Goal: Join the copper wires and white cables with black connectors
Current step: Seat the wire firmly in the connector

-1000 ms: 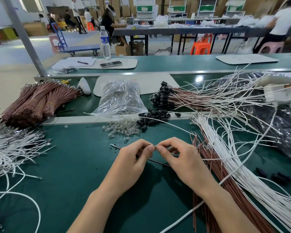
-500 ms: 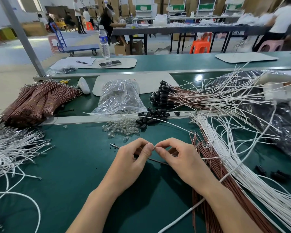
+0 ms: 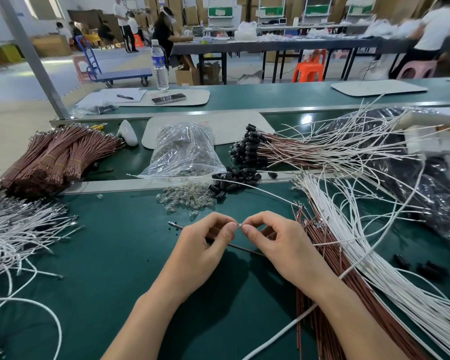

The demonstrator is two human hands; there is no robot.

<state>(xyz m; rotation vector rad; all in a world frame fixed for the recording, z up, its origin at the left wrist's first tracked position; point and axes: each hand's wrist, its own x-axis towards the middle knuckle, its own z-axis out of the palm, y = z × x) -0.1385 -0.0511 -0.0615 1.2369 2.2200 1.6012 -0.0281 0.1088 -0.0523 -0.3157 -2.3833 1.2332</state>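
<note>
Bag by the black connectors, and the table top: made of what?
Bag: thin clear plastic film, glossy; it crinkles and glints. Table top: matte green sheet, probably rubber or vinyl; flat, almost no glare.

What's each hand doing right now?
Left hand: closed, pinching a small shiny part.
Right hand: closed, pinching the same part's other end.

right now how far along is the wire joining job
Done: a heap of finished leads with black connectors fitted lies behind the hands. In hand: the left hand and right hand pinch a small shiny part between their fingertips. Left: loose black connectors, tied copper wire bundles and many white cables wait, so much remains.
</note>
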